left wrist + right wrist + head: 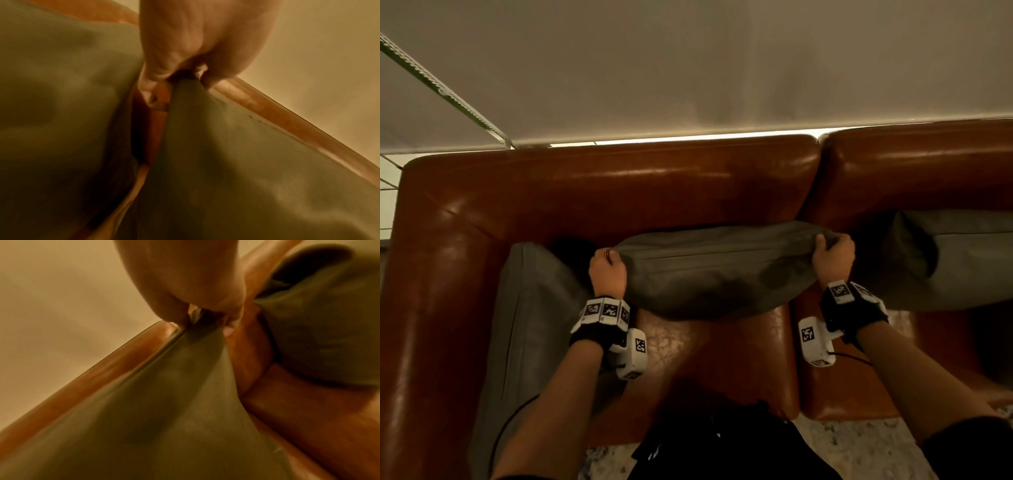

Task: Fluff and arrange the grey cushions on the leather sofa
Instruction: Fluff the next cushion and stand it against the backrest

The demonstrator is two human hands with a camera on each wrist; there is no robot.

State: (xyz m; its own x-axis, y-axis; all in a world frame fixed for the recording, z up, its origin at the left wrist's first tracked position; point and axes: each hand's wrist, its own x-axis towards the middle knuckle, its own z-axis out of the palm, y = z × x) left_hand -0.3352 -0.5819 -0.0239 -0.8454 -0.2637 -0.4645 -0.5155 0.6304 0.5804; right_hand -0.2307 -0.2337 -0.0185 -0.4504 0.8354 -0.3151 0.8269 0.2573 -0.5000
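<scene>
A grey cushion (715,270) hangs lengthwise over the seat of the brown leather sofa (619,192), held up by its two top corners. My left hand (607,270) grips the left corner in a fist. My right hand (834,255) grips the right corner the same way. In the left wrist view the left hand (185,73) pinches bunched fabric of the cushion (236,162). In the right wrist view the right hand (203,316) clutches the other corner of the cushion (164,402). A second grey cushion (534,325) leans against the left armrest. A third grey cushion (955,257) sits on the right seat.
The sofa backrest (911,154) stands against a pale wall or blind (688,68). A seam splits the seat between the two sofa sections (794,342). Speckled floor (859,442) shows in front, and dark clothing (722,445) fills the bottom middle of the head view.
</scene>
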